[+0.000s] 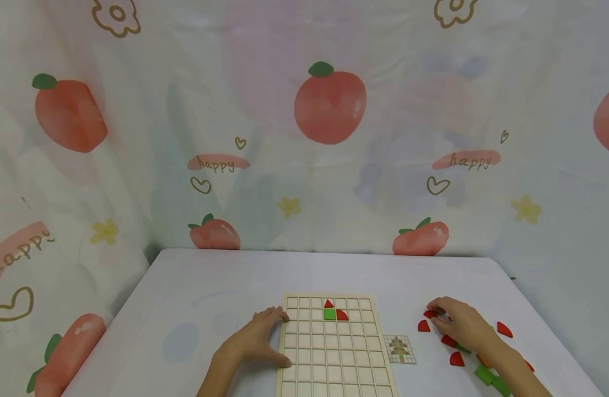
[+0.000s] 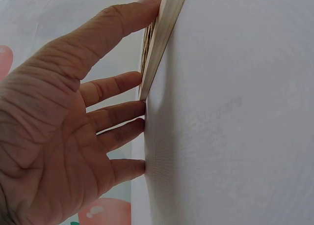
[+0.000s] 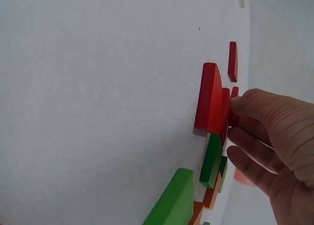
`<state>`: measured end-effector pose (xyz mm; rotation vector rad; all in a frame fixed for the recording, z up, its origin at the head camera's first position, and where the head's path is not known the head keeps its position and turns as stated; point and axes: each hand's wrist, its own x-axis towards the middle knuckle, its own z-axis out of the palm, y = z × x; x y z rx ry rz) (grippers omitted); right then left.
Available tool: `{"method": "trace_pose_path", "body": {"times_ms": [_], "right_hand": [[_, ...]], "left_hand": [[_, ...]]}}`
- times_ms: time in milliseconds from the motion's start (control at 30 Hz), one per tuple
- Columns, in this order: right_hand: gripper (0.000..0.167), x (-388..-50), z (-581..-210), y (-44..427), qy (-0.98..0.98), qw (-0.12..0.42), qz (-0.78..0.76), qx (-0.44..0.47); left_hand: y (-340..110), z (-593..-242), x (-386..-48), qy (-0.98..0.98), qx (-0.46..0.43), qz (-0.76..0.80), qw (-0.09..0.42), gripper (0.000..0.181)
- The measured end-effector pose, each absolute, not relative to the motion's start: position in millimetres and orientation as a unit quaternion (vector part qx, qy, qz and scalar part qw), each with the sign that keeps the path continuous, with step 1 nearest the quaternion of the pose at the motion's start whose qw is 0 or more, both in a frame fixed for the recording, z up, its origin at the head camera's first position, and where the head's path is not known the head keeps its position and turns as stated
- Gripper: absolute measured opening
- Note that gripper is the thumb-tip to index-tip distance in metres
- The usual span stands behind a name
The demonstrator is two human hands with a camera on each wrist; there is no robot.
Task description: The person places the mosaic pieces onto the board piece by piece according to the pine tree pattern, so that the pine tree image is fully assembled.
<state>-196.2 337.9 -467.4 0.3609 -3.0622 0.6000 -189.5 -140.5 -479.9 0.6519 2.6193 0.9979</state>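
A pale wooden grid board [image 1: 320,358] lies on the table, bearing a red triangle block [image 1: 329,304], a green square block [image 1: 329,314] and a red quarter-circle block [image 1: 342,315] near its far end. Along the board's left edge, my left hand [image 1: 254,337] rests with fingers spread; in the left wrist view the thumb [image 2: 117,23] touches the wooden rim. To the right, my right hand [image 1: 465,324] pinches another red quarter-circle block [image 3: 234,107] between thumb and fingertips, low at the table. The fingers partly hide that block.
A small pattern card [image 1: 399,349] with a tree picture lies against the board's right side. Loose red, green and orange blocks [image 1: 484,375] are scattered under and around the right forearm. A printed cloth [image 1: 314,193] hangs behind the table.
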Motion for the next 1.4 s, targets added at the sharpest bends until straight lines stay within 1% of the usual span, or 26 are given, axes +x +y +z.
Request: {"method": "trace_pose_path", "body": {"times_ms": [133, 233, 400, 500, 800, 1033, 1133, 1300, 1400], "right_hand": [[0.03, -195, -468, 337, -0.975, -0.008, 0.197, 0.101], [0.028, -192, -468, 335, -0.975, 0.002, 0.201, 0.095], [0.022, -188, -468, 328, -0.969, 0.05, 0.204, 0.127], [0.023, -186, -466, 322, -0.964, 0.074, 0.209, 0.149], [0.025, -185, -462, 298, -0.95, 0.105, 0.223, 0.192], [0.028, -186, -464, 278, -0.927, 0.134, 0.243, 0.251], [0.029, -185, -465, 269, -0.925, 0.131, 0.248, 0.258], [0.026, -186, -465, 253, -0.928, 0.104, 0.248, 0.257], [0.024, -188, -466, 243, -0.925, 0.099, 0.252, 0.267]], "left_hand": [[-140, -480, -189, 0.902, 0.225, 0.343, 0.132, 0.078], [-140, -480, -189, 0.903, 0.225, 0.341, 0.13, 0.078], [-140, -480, -189, 0.905, 0.225, 0.337, 0.129, 0.078], [-140, -480, -189, 0.905, 0.226, 0.338, 0.129, 0.078], [-141, -479, -188, 0.906, 0.224, 0.334, 0.129, 0.077], [-141, -477, -188, 0.907, 0.222, 0.333, 0.13, 0.076], [-141, -479, -188, 0.907, 0.223, 0.334, 0.127, 0.077], [-141, -481, -190, 0.907, 0.223, 0.334, 0.125, 0.077], [-141, -481, -190, 0.908, 0.223, 0.331, 0.124, 0.077]]}}
